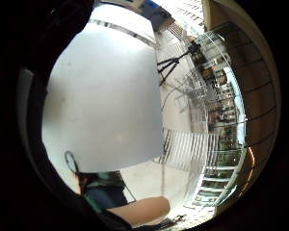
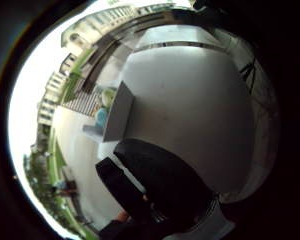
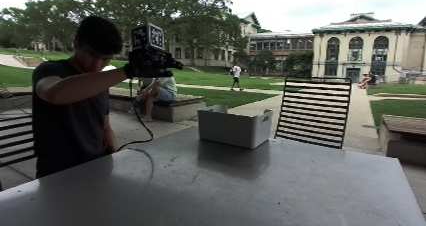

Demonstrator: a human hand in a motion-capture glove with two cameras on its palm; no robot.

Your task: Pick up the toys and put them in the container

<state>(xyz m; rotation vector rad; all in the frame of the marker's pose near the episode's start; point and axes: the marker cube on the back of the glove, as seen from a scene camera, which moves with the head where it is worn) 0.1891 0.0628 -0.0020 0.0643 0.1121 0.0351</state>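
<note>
My gloved right hand (image 3: 152,62) is raised at head height, well above the table and to the left of the container. Its fingers hang relaxed and hold nothing. The thumb side palm view shows the black fingers (image 2: 157,185) with only the table below them. The light grey open box, the container (image 3: 234,127), stands on the far middle of the table. From the palm, the container (image 2: 118,112) shows a green toy (image 2: 108,95) and a blue toy (image 2: 101,118) that seem to lie inside it. No toy shows on the table top.
The grey table (image 3: 253,186) stretches wide in front of me, and the table (image 1: 101,96) fills the little finger side view. A black slatted chair (image 3: 313,111) stands behind the far edge. My bare left forearm (image 1: 139,209) hangs near the table's side.
</note>
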